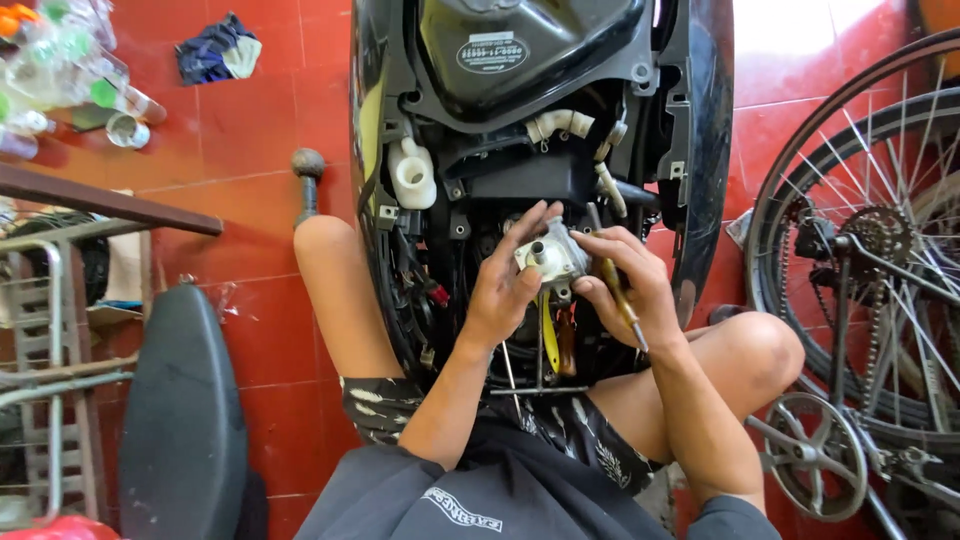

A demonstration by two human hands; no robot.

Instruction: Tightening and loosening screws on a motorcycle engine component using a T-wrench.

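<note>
You hold a small metal part over the open scooter.

Your left hand [508, 285] wraps the grey metal part [551, 255]; your right hand [628, 285] pinches it, gripping a screwdriver [617, 292] too. It looks hard and heavy; hold its body. Farther off sits the scooter [540, 110].

floor [260, 150]: red tiles, sunlit top right | metal rack [40, 330] left | bicycle wheel [870, 250] right

A small silver-grey metal carburettor [549, 256], short round port facing up, sits held before the scooter's open black body.
</note>
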